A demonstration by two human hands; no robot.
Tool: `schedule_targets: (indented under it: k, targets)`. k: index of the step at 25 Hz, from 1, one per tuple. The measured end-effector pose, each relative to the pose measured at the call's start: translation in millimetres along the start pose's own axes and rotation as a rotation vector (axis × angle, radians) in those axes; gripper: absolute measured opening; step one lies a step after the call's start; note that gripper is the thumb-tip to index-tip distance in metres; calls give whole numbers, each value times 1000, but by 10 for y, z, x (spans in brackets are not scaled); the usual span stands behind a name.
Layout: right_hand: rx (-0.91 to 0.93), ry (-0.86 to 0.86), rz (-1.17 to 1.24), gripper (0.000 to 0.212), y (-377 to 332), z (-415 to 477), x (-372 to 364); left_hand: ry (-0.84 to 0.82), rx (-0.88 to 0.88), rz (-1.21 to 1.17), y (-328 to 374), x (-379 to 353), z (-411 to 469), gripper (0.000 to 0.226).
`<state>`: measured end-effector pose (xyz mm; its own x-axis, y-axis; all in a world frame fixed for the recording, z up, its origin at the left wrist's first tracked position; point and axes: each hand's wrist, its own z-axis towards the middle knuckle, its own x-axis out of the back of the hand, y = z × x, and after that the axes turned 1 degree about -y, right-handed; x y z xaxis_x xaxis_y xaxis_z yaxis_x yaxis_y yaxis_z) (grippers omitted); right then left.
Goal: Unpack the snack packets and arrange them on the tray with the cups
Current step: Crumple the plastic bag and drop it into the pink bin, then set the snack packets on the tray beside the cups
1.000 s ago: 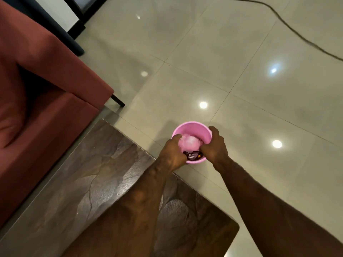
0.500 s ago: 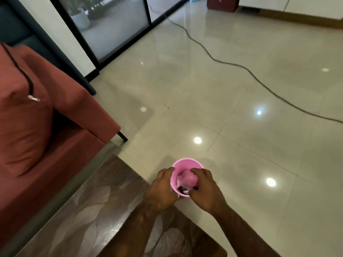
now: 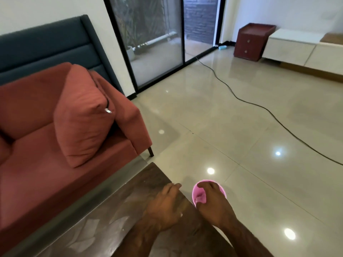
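Pink plastic bin (image 3: 221, 189) is sitting on the floor just off the bench (image 3: 111, 219) corner, the right hand (image 3: 211, 201) reaching into it (grip hidden, cannot tell), the left hand (image 3: 165, 204) hovering loosely curled and empty; tray, cups and packets are showing nowhere, so arranging seems undone.

I count two hands of mine: my left hand (image 3: 165, 206) and my right hand (image 3: 213, 203). One pink bin (image 3: 221, 189) stands on the floor (image 3: 241, 115), with one pale pink lump (image 3: 200, 197) showing inside it. There is one dark wooden surface (image 3: 104, 225). One red sofa (image 3: 33, 130) carries one red cushion (image 3: 83, 119), and one blue sofa (image 3: 48, 43) stands behind it. One black cable (image 3: 259, 108) runs across the tiles. By the far wall I see one red cabinet (image 3: 250, 41) with two knobs, and one long white cabinet (image 3: 304, 47). The glass door (image 3: 159, 34) has two panes. Five bright light spots glare on the tiles.
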<state>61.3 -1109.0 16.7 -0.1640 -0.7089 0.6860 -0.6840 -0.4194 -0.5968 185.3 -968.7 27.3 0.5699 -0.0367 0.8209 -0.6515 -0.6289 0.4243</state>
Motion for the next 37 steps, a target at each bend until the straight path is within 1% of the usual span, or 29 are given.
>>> schedule_targets:
  k: [2, 3, 6, 9, 14, 21, 26, 30, 32, 35, 37]
  targets:
    - [42, -6, -11, 58, -256, -133, -163, 22, 29, 1, -278, 81, -291, 90]
    - [95, -26, -22, 59, -427, -210, -286, 45, 58, -11, -467, 129, -492, 89]
    - [223, -109, -86, 57, -901, -424, -723, 101, 146, -56, -977, 187, -1057, 85]
    - [267, -208, -98, 55, -1436, -750, -1303, 152, 248, -79, -1530, 171, -1745, 82]
    - [390, -376, -177, 52, -2129, -1350, -2339, 194, 452, -143, -2393, -29, -2973, 76]
    - [570, -582, -314, 56, -2897, -2221, -3800, 278, 733, -288, -3387, -484, -4700, 76]
    - [704, -733, -446, 55, -3239, -2790, -4674, 357, 933, -371, -3836, -816, -5668, 69]
    - [796, -858, -563, 56, -3312, -3197, -5256, 398, 1103, -431, -3978, -1277, -6233, 68]
    - [826, -912, -603, 57, -3313, -3350, -5488, 419, 1152, -485, -4016, -1528, -6428, 65]
    - [831, -974, -659, 59, -3259, -3555, -5758, 477, 1206, -634, -4039, -1914, -6665, 58]
    - [836, -1029, -685, 58, -3186, -3697, -5928, 488, 1248, -691, -4053, -2172, -6809, 53]
